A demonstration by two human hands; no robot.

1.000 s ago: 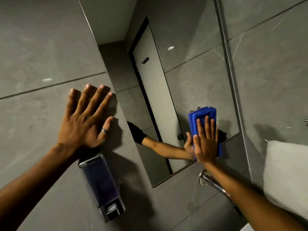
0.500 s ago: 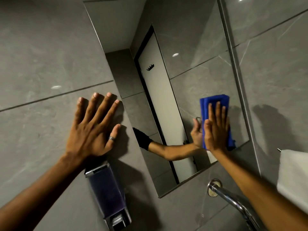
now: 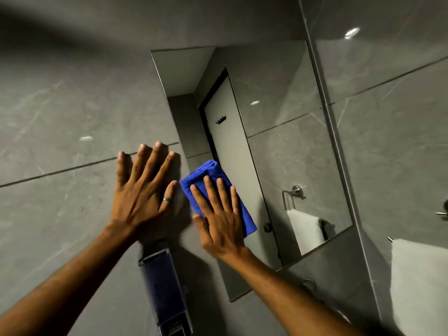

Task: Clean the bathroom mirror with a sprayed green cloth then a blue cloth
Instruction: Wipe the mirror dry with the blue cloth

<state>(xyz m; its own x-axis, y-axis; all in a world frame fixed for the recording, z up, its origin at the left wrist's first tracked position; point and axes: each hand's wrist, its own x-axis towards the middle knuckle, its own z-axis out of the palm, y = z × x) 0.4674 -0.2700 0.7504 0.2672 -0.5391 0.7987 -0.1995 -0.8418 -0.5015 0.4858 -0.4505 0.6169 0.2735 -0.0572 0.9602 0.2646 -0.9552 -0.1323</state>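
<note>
A tall frameless mirror point(image 3: 286, 151) hangs on the grey tiled wall. My right hand point(image 3: 219, 219) lies flat on a folded blue cloth point(image 3: 213, 175), pressing it against the mirror's left edge about halfway up. The cloth sticks out above and to the right of my fingers. My left hand point(image 3: 143, 190) is spread flat on the wall tile just left of the mirror, fingers apart, a ring on the thumb, holding nothing. No green cloth is in view.
A wall-mounted soap dispenser point(image 3: 164, 289) sits below my left wrist. A white towel point(image 3: 419, 282) hangs at the right edge. A chrome tap point(image 3: 312, 284) shows under the mirror behind my right forearm. The mirror reflects a door and a towel ring.
My right hand has slid the blue cloth from the mirror's lower right across to its left edge. The camera has tilted, showing the mirror's top. My left hand stays on the wall.
</note>
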